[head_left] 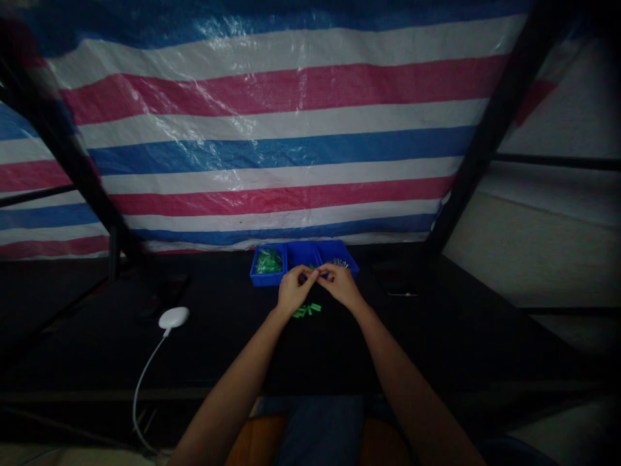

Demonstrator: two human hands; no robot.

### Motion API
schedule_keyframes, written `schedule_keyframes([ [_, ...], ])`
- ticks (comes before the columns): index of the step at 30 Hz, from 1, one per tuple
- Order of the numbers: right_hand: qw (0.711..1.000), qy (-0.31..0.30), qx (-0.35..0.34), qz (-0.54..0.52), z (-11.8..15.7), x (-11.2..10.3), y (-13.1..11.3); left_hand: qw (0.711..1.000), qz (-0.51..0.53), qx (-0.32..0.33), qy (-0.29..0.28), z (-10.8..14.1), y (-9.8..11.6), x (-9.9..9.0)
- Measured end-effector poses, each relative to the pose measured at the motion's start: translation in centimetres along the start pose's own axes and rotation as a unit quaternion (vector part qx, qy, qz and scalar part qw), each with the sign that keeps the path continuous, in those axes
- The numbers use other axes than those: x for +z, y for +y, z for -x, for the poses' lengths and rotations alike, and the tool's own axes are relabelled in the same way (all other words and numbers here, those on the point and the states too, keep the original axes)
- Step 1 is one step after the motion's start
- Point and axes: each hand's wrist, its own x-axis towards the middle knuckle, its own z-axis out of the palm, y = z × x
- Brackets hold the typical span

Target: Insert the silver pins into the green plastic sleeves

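My left hand (294, 289) and my right hand (341, 283) meet at their fingertips, both closed in a pinch, in front of a blue divided tray (266, 280). A bit of green (312, 266) shows just beyond the fingertips; whether it is held or lies in the tray's middle compartment, I cannot tell. Several small green pieces (315, 307) lie loose on the black table below my hands. In the tray's left compartment is a clear bag of green pieces (268, 260). Small shiny metal parts (338, 263) fill part of the right compartment, partly hidden by my right hand.
A white oval device (173, 317) with a white cable sits on the black table (218, 349) at left. At right lies a dark flat object (395, 283), perhaps a phone. Behind the table hangs a striped plastic sheet (291, 152) between dark posts.
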Motion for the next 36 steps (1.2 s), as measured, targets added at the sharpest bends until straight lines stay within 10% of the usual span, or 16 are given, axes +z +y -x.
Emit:
schedule_keyframes([
  [19, 0.998, 0.017, 0.01, -0.06, -0.1, -0.1, 0.0, 0.98, 0.161, -0.105, -0.047, -0.5, -1.3, 0.6],
  [36, 0.994, 0.008, -0.01, -0.106, -0.2, -0.2, -0.8, 0.99, 0.111, -0.05, -0.067, -0.3, -1.2, 0.8],
])
